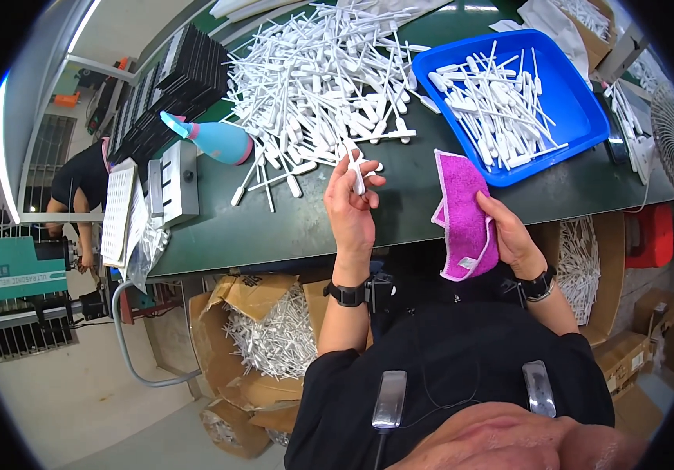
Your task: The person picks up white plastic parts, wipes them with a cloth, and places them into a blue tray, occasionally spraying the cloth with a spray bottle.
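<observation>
My left hand (pixel 348 215) is raised at the near edge of the pile. Its fingers are closed around a white plastic stick (pixel 358 182) with a thick rounded end. A purple cloth (pixel 464 207) with a pale border hangs folded in my right hand (pixel 513 235), the thumb pressed on its face. Beyond my left hand, a large heap of similar white sticks (pixel 313 78) covers the green table (pixel 274 235). More of them lie in a blue tray (pixel 580 117) beyond the cloth.
A blue spray bottle (pixel 219 142) lies left of the heap, near a metal block (pixel 180 182) and stacked black trays (pixel 188 66). Cardboard boxes (pixel 211 337) of white sticks stand below the table. A fan (pixel 673 141) is at right; another person (pixel 78 184) works far left.
</observation>
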The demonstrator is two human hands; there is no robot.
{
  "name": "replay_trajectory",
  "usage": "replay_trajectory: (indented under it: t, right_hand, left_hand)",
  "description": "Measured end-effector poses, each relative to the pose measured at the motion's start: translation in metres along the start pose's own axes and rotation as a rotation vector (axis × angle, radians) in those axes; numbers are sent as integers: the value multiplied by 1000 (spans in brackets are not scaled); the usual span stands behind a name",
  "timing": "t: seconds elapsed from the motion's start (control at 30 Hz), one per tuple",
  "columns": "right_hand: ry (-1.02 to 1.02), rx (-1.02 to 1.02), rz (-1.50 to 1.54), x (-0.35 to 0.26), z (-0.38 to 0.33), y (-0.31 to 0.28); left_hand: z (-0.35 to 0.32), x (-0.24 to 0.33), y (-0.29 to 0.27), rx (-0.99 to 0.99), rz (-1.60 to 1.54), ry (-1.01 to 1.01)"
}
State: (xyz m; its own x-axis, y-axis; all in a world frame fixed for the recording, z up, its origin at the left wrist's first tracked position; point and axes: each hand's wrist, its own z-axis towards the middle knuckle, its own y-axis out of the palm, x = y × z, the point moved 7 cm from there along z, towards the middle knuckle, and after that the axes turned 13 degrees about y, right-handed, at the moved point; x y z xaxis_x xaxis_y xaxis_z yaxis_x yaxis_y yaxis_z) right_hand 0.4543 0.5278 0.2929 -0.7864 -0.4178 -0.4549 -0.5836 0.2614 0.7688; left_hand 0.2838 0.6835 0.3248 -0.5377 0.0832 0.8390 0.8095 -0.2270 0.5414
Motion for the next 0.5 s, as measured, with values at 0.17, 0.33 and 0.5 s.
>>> replay_trajectory:
  t: [0.17, 0.33, 0.5]
  right_hand:
    - [-70, -31, 72, -5, -2, 8]
    - [-151, -51, 116, -23, 1, 25]
    - [-175, -49, 144, -24, 0, 27]
  left_hand:
    - [-3, 0, 0, 7, -25, -3]
    - [-10, 0, 3, -35, -30, -24]
    - [-13, -4, 2, -59, -32, -50]
